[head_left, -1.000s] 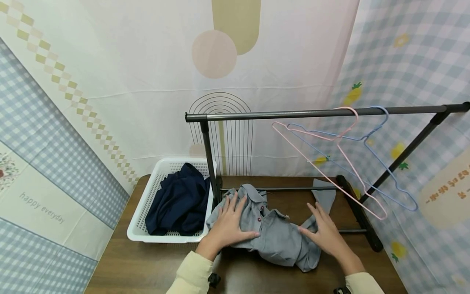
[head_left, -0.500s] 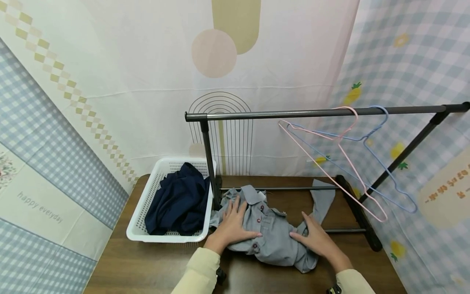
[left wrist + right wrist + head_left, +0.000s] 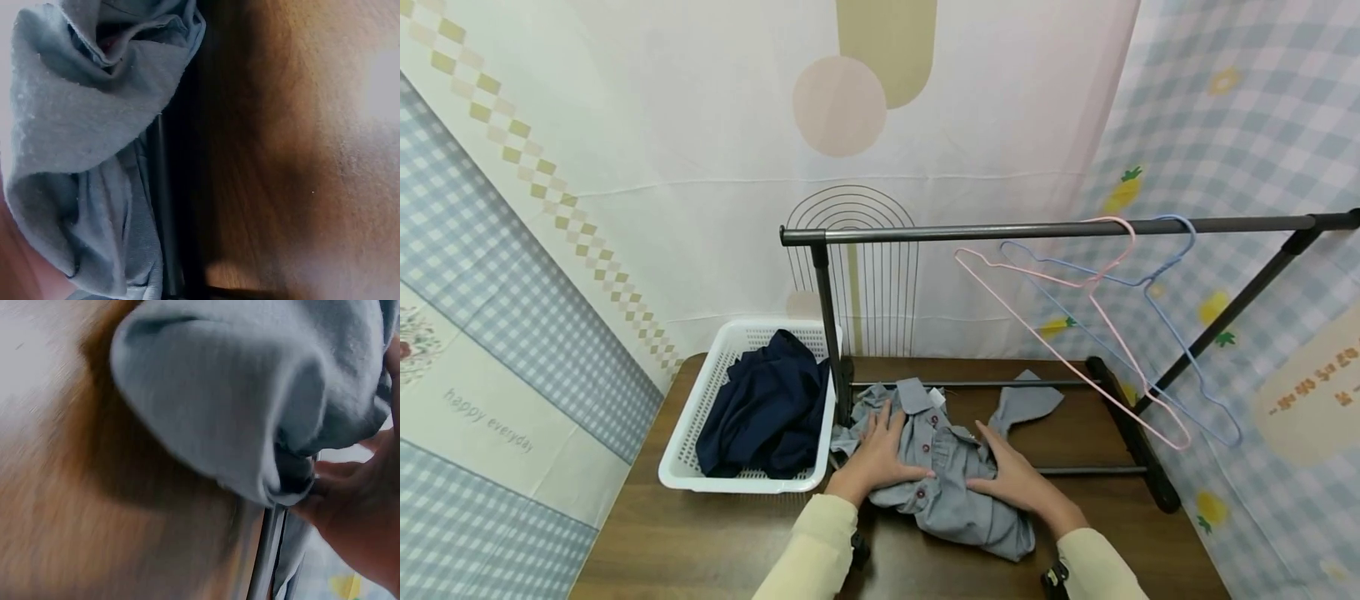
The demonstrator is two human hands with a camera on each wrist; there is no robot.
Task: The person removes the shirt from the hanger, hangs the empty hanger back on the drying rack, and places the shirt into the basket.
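A grey button-up shirt (image 3: 951, 483) lies bunched on the table, its collar toward the rack and several dark red buttons showing down its front. My left hand (image 3: 877, 457) rests on the shirt's left part, thumb spread away from the fingers. At the other side my right hand (image 3: 1017, 477) presses against the cloth, thumb pointing left and fingers extended. One grey sleeve (image 3: 1024, 405) trails beyond the right hand across the rack's base. In the right wrist view, folds of the shirt (image 3: 206, 406) stand above the tabletop, and cloth partly covers the fingers (image 3: 337, 470).
A white basket (image 3: 679, 450) holding a navy garment (image 3: 767, 408) stands at the left. The black clothes rack (image 3: 947, 234) spans the back of the brown table (image 3: 700, 542). A pink hanger (image 3: 1037, 333) and a blue hanger (image 3: 1180, 333) hang from its bar.
My right hand has moved left, bunching the shirt closer to my left hand. The trailing sleeve has shifted left and folded over. My left hand has moved slightly right.
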